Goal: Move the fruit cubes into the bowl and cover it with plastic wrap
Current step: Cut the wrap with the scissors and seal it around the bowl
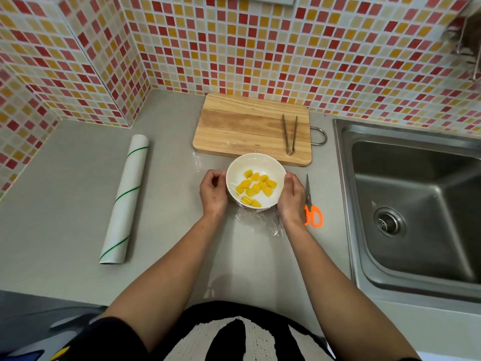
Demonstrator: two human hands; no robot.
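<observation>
A wall (260, 43) of small red, orange and cream tiles stands behind a grey counter (65, 204). At the right is a steel sink (416, 204). A wooden board (242, 126) carries metal tongs (289, 134). A roll (125, 201) with green stripes lies at the left; I can read no writing on it. The white bowl (235, 169) with yellow fruit cubes (256, 187) sits under plastic wrap (260, 220). The left hand (213, 191) and right hand (291, 196) grasp the wrap at its sides. Orange scissors (312, 207) lie beside.
</observation>
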